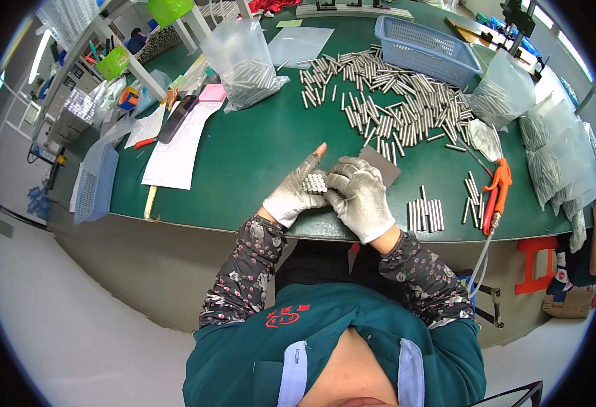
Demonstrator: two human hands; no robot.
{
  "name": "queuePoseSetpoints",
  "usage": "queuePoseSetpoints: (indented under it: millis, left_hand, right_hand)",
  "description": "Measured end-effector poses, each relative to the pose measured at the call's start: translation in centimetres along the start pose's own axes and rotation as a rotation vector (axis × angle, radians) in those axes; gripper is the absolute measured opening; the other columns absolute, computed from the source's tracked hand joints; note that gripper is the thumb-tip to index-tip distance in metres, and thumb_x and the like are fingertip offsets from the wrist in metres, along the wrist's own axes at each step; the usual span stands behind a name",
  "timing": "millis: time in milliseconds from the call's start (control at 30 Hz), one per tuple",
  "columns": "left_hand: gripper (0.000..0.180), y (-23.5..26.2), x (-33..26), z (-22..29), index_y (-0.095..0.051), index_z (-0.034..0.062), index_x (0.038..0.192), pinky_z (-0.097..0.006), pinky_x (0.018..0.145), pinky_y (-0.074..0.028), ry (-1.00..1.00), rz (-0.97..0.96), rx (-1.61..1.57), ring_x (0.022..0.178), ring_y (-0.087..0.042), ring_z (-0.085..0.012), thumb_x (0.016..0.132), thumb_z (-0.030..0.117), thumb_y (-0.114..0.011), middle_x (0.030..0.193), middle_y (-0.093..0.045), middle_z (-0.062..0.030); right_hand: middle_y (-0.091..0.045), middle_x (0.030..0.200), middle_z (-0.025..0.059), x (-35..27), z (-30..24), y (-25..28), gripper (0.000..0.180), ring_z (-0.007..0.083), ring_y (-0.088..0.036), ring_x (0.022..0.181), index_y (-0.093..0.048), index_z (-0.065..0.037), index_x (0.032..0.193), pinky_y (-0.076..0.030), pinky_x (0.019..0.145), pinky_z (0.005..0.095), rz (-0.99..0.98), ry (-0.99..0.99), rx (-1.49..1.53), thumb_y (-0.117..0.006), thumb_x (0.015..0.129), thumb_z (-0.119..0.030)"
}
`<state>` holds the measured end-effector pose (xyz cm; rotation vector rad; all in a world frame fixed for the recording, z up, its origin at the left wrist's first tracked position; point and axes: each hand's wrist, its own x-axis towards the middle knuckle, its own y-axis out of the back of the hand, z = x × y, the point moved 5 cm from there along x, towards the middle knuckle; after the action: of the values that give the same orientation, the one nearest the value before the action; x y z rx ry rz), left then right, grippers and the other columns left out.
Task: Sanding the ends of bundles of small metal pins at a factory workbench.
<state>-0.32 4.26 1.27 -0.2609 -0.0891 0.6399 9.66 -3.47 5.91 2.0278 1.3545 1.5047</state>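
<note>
Both my hands wear whitish work gloves and meet over the table's near edge. A bundle of short metal pins is held with its round ends facing up. My left hand wraps round the bundle from the left, its bare thumb tip pointing up and away. Curled fingers of my right hand press against the bundle's right side. Just beyond the right hand lies a flat grey plate, partly covered by it. Right of that hand, several loose pins lie side by side near the edge.
A wide heap of metal pins spreads across the green table. Behind it stands a blue basket. Bags of pins stand left and right. An orange air gun with a hose lies at right; paper lies left.
</note>
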Motion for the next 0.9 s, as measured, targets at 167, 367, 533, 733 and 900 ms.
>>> queuePoseSetpoints:
  millis: [167,367,533,733,900]
  left_hand:
    - [0.105,0.65,0.1,-0.8,-0.012,0.0102,0.143,-0.023,0.08,-0.046,-0.015,0.006,-0.06,0.088,-0.057,-0.0111,0.057,-0.011,-0.07,0.1,-0.059,-0.0044]
    - [0.107,0.66,0.19,-0.59,-0.01,0.0106,0.143,-0.022,0.079,-0.047,-0.003,0.015,-0.054,0.088,-0.057,-0.0107,0.058,-0.01,-0.072,0.099,-0.06,-0.0047]
    - [0.107,0.4,0.16,-0.43,-0.009,0.0104,0.143,-0.022,0.078,-0.047,-0.008,0.027,-0.057,0.085,-0.058,-0.0102,0.061,-0.003,-0.075,0.098,-0.061,-0.0044]
    - [0.106,0.32,0.11,-0.41,-0.009,0.0101,0.143,-0.022,0.078,-0.047,0.001,0.032,-0.027,0.086,-0.058,-0.0105,0.062,-0.002,-0.076,0.097,-0.061,-0.004]
    - [0.104,0.7,0.29,-0.96,-0.008,0.0103,0.143,-0.022,0.078,-0.047,-0.028,0.01,-0.012,0.086,-0.058,-0.0102,0.064,-0.003,-0.074,0.097,-0.061,-0.0043]
  right_hand:
    - [-0.063,0.093,0.0069,0.08,0.11,-0.16,0.02,0.0269,-0.054,0.101,-0.066,-0.007,0.085,-0.04,0.085,0.0386,-0.002,-0.008,0.007,-0.066,0.066,-0.013]
    - [-0.063,0.093,0.0066,0.24,0.32,-0.24,0.02,0.0265,-0.054,0.1,-0.066,-0.007,0.085,-0.04,0.085,0.0387,-0.006,-0.025,0.015,-0.066,0.066,-0.013]
    - [-0.063,0.093,0.0064,0.15,0.47,-0.32,0.019,0.0265,-0.054,0.1,-0.065,-0.007,0.084,-0.04,0.084,0.0387,0.003,-0.024,0.012,-0.066,0.066,-0.013]
    - [-0.063,0.093,0.0068,0.14,0.67,-0.36,0.019,0.0264,-0.054,0.099,-0.065,-0.007,0.084,-0.041,0.084,0.0385,-0.006,-0.036,0.026,-0.066,0.066,-0.013]
    - [-0.063,0.093,0.0069,0.03,0.59,-0.36,0.019,0.0262,-0.055,0.099,-0.066,-0.007,0.084,-0.041,0.084,0.0385,0.0,-0.036,0.009,-0.066,0.066,-0.013]
